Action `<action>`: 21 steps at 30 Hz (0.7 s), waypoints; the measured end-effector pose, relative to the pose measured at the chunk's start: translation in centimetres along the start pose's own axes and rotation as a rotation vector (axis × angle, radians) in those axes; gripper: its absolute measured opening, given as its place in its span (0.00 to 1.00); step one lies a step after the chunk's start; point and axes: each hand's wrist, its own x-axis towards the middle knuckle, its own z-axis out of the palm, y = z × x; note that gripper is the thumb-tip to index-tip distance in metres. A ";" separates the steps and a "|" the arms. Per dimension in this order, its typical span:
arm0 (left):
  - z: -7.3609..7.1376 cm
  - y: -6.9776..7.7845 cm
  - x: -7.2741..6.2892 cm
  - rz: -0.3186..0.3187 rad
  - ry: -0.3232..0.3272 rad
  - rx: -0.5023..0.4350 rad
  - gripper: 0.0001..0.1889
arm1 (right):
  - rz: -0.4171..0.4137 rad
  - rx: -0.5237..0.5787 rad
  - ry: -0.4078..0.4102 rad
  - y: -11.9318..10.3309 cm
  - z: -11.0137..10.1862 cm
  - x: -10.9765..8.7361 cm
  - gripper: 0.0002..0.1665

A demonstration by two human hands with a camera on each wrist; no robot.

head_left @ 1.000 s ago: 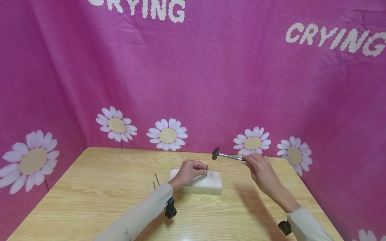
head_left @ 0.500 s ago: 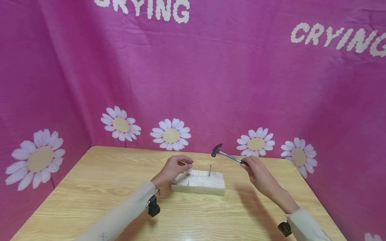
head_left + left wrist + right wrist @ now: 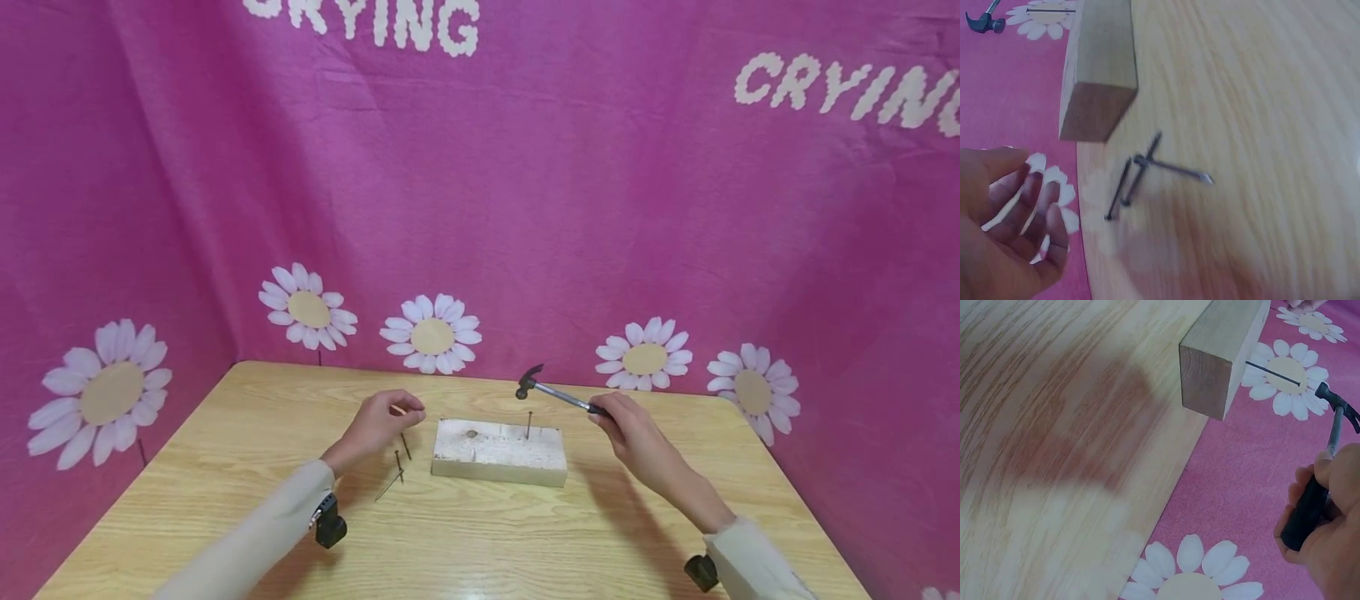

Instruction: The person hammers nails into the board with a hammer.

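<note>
**One nail stands upright in the block**

We see the block lying on the table, the hammer held near the nail, apart from it. The right hand wraps its fingers round the handle. The left hand, loosely bent and holding nothing, hovers by three loose nails.
</note>
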 end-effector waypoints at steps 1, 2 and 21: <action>-0.3 -0.2 -0.2 -0.004 -0.012 0.006 0.07 | -0.008 0.007 0.002 0.0 0.1 0.0 0.14; -0.6 -0.5 -0.4 -0.012 -0.028 0.005 0.06 | -0.015 0.012 0.004 0.0 0.2 0.0 0.14; -3.0 -0.6 -4.6 -0.204 -0.335 0.196 0.14 | 0.234 0.290 -0.142 0.0 1.2 0.0 0.08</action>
